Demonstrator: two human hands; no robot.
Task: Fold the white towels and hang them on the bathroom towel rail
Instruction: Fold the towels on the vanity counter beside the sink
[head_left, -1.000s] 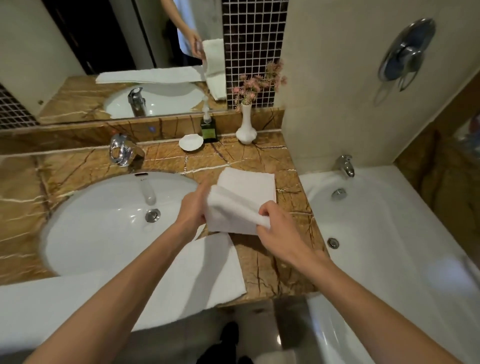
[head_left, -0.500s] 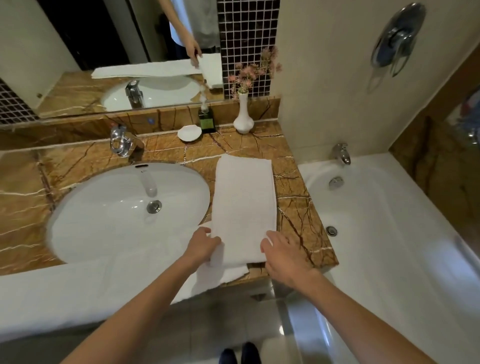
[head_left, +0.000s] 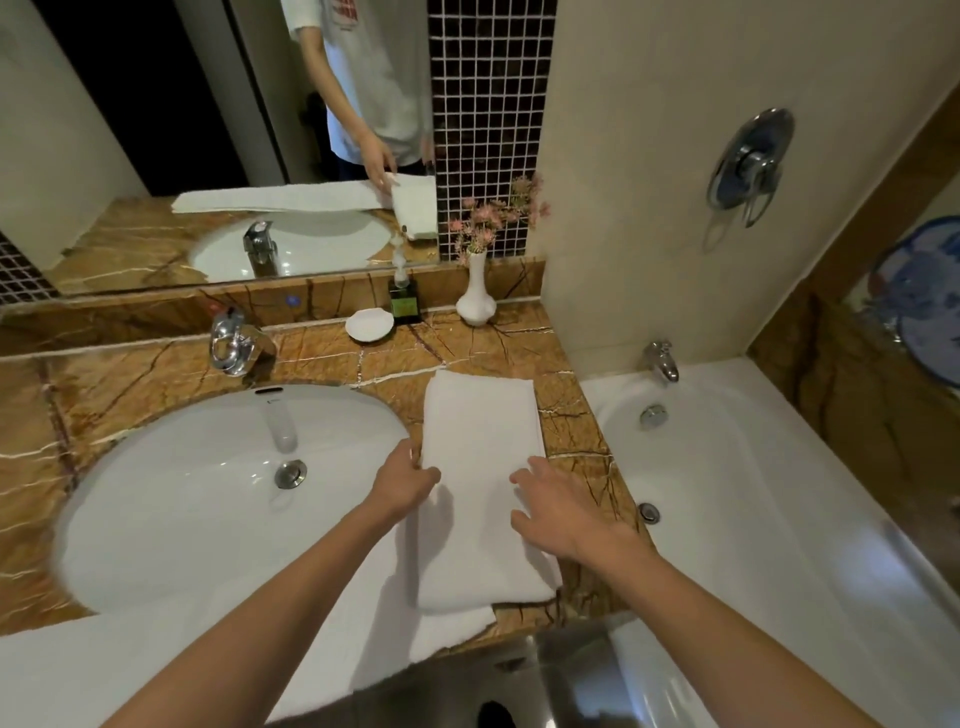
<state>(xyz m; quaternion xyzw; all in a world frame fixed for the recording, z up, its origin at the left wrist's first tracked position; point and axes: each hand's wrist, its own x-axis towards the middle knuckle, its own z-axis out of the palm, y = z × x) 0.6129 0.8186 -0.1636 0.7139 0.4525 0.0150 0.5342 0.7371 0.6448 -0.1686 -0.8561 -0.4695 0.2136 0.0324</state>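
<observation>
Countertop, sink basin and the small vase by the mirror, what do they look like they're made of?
Countertop: likely polished marble or a marble-look stone, brown with pale and dark veins and a soft sheen.
Sink basin: probably glazed ceramic, smooth white with bright glare spots.
Vase: seemingly glazed white ceramic or porcelain, smooth and glossy; the view cannot settle which.

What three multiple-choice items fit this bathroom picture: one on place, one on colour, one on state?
1. Where does the folded towel lie? A) on the floor B) on the marble counter, between sink and bathtub C) over a rail
2. What colour are the flowers in the white vase? A) pink B) yellow C) blue
3. How is the right hand? A) a fist B) open, fingers spread over the towel C) holding a cup
Key: 1 B, marble shows beside it; 2 A, the blooms are pink; 3 B, no finger is curled.
</observation>
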